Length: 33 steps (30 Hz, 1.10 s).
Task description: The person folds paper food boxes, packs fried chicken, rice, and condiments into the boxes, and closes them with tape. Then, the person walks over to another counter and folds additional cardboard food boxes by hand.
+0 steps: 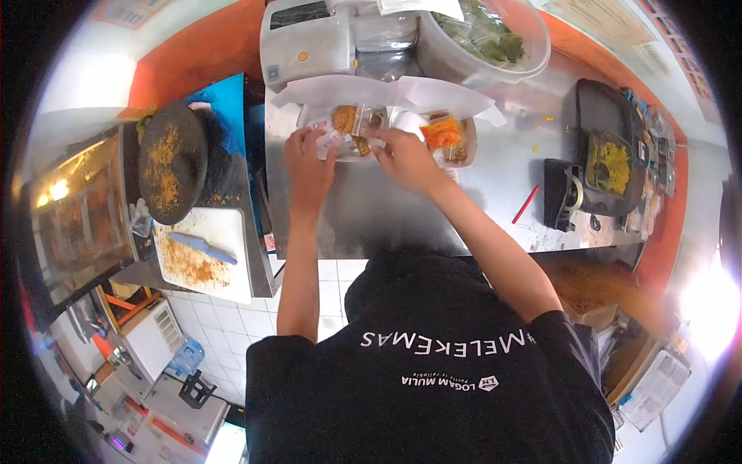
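Two paper-lined food boxes stand side by side on the steel counter (371, 216). In the left box lie brown fried food (344, 118) and a printed white packet (319, 131). My left hand (309, 158) is at this box's left front edge, fingers bent by the packet; whether they grip it is unclear. My right hand (406, 158) pinches a small clear plastic bag (363, 121) over the left box. The right box holds a white wrapped bundle (408, 122), an orange sachet (441, 133) and brown pieces (457, 153).
Behind the boxes are a white scale (305, 46) and a round tub of greens (495, 39). To the left are a dark round stone (171, 162) and a cutting board (232, 271) with a knife (202, 247). Rightward lie a red pen (525, 205), a tape dispenser (560, 195) and a black bag (599, 108).
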### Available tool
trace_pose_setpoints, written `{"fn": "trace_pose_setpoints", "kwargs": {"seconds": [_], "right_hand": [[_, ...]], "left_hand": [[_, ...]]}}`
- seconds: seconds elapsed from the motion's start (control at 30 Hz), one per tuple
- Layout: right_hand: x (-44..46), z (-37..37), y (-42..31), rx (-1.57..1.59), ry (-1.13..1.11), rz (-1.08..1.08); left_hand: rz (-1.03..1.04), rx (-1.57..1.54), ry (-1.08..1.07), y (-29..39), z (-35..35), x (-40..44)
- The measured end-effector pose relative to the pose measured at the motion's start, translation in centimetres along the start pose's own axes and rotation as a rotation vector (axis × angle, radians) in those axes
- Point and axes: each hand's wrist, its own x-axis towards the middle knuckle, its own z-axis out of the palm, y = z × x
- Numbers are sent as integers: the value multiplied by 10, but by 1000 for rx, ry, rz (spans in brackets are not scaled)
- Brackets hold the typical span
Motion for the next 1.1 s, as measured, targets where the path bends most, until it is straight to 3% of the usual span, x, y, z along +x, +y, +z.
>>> {"fn": "trace_pose_setpoints", "kwargs": {"seconds": [0.1, 0.17, 0.23, 0.27, 0.37, 0.47, 0.53, 0.57, 0.6, 0.63, 0.7, 0.8, 0.87, 0.9, 0.97, 1.03, 1.1], "right_hand": [[-55, -33, 23, 28, -47, 22], [-103, -70, 44, 197, -113, 212], [-155, -108, 77, 485, -71, 535], [-185, -128, 97, 628, -14, 701], [-281, -185, 150, 1137, 533, 750], [-375, -216, 260, 1290, 1245, 775], [-391, -238, 292, 1445, 1477, 771], [-395, -248, 310, 1532, 1578, 767], [-401, -250, 349, 1600, 1523, 695], [-390, -261, 352, 1659, 1546, 743], [-359, -273, 365, 1771, 1588, 816], [-336, -286, 402, 1924, 1599, 1017], [-341, -281, 429, 2071, 1522, 994], [-341, -280, 423, 1972, 1530, 922], [-335, -300, 372, 1772, 1533, 781], [-325, -364, 279, 1621, 1540, 686], [-313, -409, 225, 1510, 1515, 179]], "left_hand": [[-187, -14, -85, -1, 2, -23], [-306, -123, -152, -7, 14, -35], [-149, -127, -95, -10, 20, -34], [-153, -157, -178, -4, 16, -27], [-10, -76, -306, -4, 23, -19], [-201, -94, -282, 40, 10, -7], [-185, -75, -252, 71, 10, 1], [-196, -93, -310, 96, 8, 6], [-205, -106, -368, 131, 11, 12], [-219, -112, -427, 161, 13, 13], [-19, -114, -542, 205, 33, 8], [-27, -210, -734, 301, 53, -1], [34, -189, -747, 336, 69, -15], [63, -177, -754, 350, 74, -22], [-52, -170, -851, 388, 75, -27], [-120, -191, -905, 407, 79, -27], [-146, -250, -920, 414, 89, -35]]}}
